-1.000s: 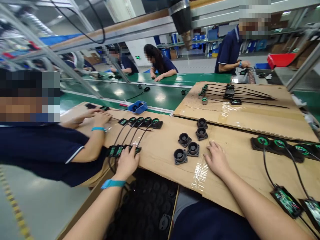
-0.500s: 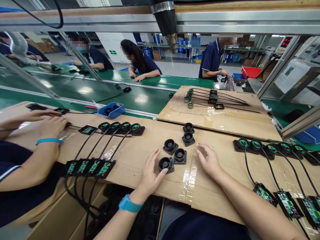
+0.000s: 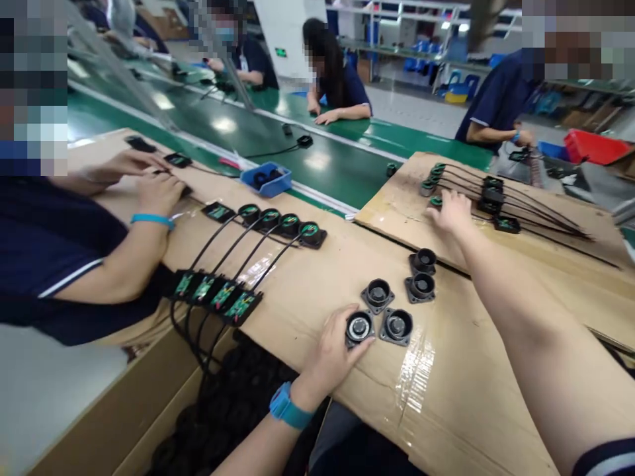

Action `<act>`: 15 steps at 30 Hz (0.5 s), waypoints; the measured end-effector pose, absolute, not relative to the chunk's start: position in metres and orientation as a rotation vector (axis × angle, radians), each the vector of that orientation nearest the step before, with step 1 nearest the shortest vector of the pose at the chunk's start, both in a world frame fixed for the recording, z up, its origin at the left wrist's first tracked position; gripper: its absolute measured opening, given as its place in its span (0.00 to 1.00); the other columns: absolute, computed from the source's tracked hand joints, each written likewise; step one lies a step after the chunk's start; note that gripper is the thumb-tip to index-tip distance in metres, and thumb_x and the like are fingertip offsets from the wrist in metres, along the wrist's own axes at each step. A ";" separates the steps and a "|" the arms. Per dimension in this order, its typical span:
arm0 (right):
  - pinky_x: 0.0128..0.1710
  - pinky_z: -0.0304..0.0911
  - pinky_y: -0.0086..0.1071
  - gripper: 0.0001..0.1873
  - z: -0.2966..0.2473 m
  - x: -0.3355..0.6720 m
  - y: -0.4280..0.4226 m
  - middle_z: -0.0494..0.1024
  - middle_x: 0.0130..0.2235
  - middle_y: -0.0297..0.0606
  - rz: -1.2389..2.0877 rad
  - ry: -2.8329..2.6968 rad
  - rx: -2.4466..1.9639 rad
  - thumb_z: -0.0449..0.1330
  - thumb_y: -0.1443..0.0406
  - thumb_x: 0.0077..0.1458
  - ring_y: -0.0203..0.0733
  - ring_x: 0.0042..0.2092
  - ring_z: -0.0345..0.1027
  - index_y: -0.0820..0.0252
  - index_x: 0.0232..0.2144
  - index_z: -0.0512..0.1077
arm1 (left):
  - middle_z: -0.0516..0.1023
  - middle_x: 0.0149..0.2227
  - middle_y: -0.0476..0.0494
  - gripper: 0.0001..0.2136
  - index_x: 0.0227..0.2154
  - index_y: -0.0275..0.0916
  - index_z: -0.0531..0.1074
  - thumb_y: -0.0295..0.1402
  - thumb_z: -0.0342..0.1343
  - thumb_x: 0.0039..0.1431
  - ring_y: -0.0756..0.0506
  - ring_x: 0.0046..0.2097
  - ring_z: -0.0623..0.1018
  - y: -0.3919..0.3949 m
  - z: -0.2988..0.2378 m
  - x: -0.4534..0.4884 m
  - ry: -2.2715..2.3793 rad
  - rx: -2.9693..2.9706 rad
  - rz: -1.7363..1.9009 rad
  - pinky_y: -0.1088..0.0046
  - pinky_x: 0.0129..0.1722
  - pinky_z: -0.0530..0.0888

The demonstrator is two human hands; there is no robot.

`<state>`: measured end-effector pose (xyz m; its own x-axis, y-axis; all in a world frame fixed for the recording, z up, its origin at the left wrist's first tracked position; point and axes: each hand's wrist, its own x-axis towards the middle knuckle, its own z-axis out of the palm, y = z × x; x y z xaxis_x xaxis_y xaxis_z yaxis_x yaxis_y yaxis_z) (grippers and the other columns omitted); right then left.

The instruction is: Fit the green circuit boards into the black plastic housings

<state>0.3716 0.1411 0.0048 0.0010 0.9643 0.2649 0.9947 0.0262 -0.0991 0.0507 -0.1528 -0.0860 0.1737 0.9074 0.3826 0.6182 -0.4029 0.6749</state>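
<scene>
My left hand (image 3: 333,350) is curled round a black square-flanged round housing (image 3: 359,328) on the cardboard, thumb on its near side; a pale ring shows inside it. Beside it lie other black housings: one (image 3: 397,326) to the right, one (image 3: 378,295) behind, and two more (image 3: 422,287) farther back. My right hand (image 3: 454,213) reaches onto the raised cardboard sheet, thumb and fingers about a small round part with a green circuit board (image 3: 436,200). Similar round parts (image 3: 430,182) stand just behind it, wired to black boxes (image 3: 492,192).
To the left, a co-worker's hands (image 3: 156,188) work by a row of wired housings (image 3: 290,225) and open circuit boxes (image 3: 218,295). A blue tray (image 3: 266,178) stands near the green conveyor (image 3: 327,158). Below the table edge is a carton (image 3: 149,423) of dark parts.
My right hand has moved forward and right, from beside the black housings to the round part on the raised sheet. My left hand has closed round the nearest housing. The view has shifted.
</scene>
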 end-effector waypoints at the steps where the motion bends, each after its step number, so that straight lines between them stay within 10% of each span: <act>1: 0.61 0.51 0.52 0.32 0.003 0.369 0.153 0.68 0.58 0.67 -0.123 -2.070 -2.030 0.60 0.54 0.64 0.62 0.61 0.60 0.79 0.58 0.63 | 0.75 0.56 0.35 0.28 0.61 0.43 0.62 0.40 0.64 0.61 0.37 0.58 0.77 -0.152 -0.085 0.051 1.448 2.087 1.078 0.54 0.58 0.76; 9: 0.53 0.62 0.45 0.21 0.000 0.375 0.128 0.78 0.49 0.57 0.002 -2.031 -2.077 0.62 0.60 0.62 0.56 0.52 0.71 0.70 0.53 0.72 | 0.74 0.56 0.35 0.27 0.60 0.42 0.62 0.40 0.63 0.62 0.37 0.59 0.75 -0.153 -0.085 0.051 1.432 2.022 1.077 0.54 0.59 0.74; 15: 0.53 0.68 0.47 0.34 0.020 0.403 -0.022 0.79 0.52 0.52 0.113 -1.736 -1.846 0.68 0.58 0.55 0.54 0.49 0.76 0.63 0.61 0.68 | 0.74 0.53 0.36 0.27 0.57 0.41 0.64 0.43 0.65 0.59 0.37 0.56 0.76 -0.151 -0.087 0.052 1.449 1.971 1.109 0.54 0.58 0.74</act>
